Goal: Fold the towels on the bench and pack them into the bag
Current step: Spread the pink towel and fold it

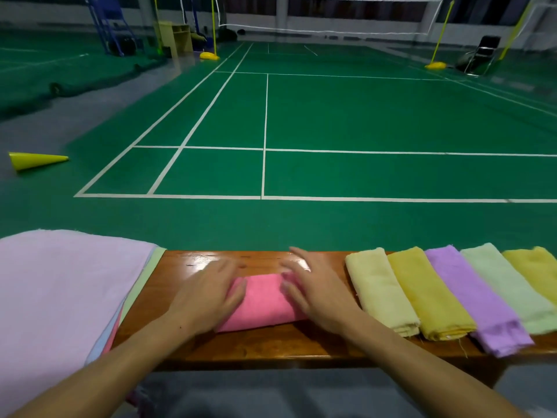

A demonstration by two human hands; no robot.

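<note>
Broadly, a green badminton court [361, 116] with white lines fills the upper view, its net [331, 13] strung across the far end between yellow posts on yellow bases. A glossy wooden bench [271, 345] runs across the foreground. On its left end lies a stack of unfolded towels [60, 297], the top sheet pale lilac, with light green, blue and pink edges showing at its right side; the stack overhangs the bench's near edge. On the right end, five folded towels lie side by side, each touching or slightly overlapping the next: a cream towel [381, 291], a mustard towel [431, 297], a purple towel [473, 300], a pale green towel [509, 285] and a yellow towel [539, 267] cut off by the frame edge. Between the stack and this row, at the bench's middle, sits a folded pink towel [262, 303], apart from both groups.

Both hands lie on the pink towel. The left hand [208, 294] rests flat on its left end, fingers straight and spread, reaching past the cloth onto the wood. The right hand [313, 291] presses on its right end, fingers extended and slightly blurred. Neither hand curls around the fabric.

A yellow cone [36, 160] lies tipped on the floor at the left. A black folding chair [482, 55] stands far right by the net. No bag is in view.
</note>
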